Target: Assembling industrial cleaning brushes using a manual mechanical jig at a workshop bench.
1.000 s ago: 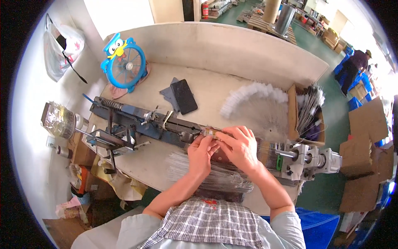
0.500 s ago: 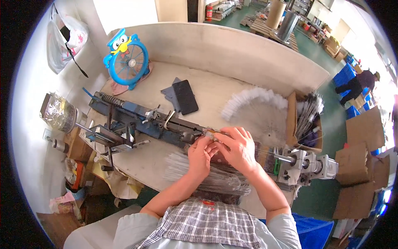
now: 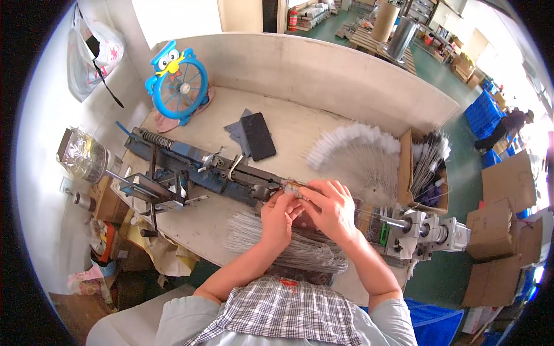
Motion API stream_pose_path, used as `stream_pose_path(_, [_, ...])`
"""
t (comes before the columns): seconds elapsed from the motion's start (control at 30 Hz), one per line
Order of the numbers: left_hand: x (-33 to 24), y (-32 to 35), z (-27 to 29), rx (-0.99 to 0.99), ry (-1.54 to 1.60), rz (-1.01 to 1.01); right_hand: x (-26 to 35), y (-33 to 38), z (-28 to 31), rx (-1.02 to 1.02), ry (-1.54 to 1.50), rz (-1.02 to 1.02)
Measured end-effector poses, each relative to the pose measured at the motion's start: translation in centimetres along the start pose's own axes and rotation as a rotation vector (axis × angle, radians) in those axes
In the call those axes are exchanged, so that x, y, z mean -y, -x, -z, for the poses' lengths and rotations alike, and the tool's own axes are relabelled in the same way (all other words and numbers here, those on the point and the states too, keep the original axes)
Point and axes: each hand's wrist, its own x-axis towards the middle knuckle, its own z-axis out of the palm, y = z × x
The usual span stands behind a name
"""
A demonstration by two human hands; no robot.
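Little has changed: the left hand [image 3: 276, 222] and right hand [image 3: 333, 210] still pinch what looks like a small pale piece [image 3: 292, 188], partly hidden, by the right end of the dark metal bar [image 3: 254, 170]. Fine fingerwork seems ongoing.

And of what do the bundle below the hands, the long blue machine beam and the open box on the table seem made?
Bundle: probably metal wire; thin, grey, slightly shiny strands. Beam: likely painted metal; worn blue coat, dark patches. Open box: apparently cardboard; matt brown, thin walls.

Workshop, bench machine [image 3: 199, 165], cardboard boxes [image 3: 492, 230]
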Motion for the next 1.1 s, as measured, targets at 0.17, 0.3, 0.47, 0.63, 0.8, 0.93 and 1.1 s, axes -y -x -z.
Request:
stream_pose_path(0.17, [0.1, 0.1, -0.2, -0.019, 0.034, 0.007, 0.0, 0.1, -0.2, -0.025, -0.015, 0.002])
stream_pose_path(0.3, [0.4, -0.2, 0.2, -0.010, -0.007, -0.008, 0.0, 0.1, -0.2, -0.029, -0.026, -0.005])
stream_pose_path(0.47, [0.3, -0.1, 0.2, -0.007, 0.013, -0.012, 0.3, 0.0, -0.5, -0.031, -0.029, -0.008])
stream_pose_path(0.63, [0.0, 0.0, -0.1, -0.004, 0.037, 0.003, 0.4, -0.1, -0.6, -0.061, -0.039, -0.001])
stream_pose_path(0.8, [0.0, 0.2, -0.4, 0.016, -0.008, -0.017, 0.7, -0.1, -0.8, -0.065, -0.002, -0.049])
stream_pose_path(0.93, [0.8, -0.4, 1.0, 0.041, -0.027, -0.032, 0.5, 0.1, -0.4, -0.093, 0.012, -0.007])
stream_pose_path(1.1, [0.0, 0.2, -0.4, 0.006, -0.079, -0.036, 0.2, 0.1, -0.5, -0.114, 0.025, -0.003])
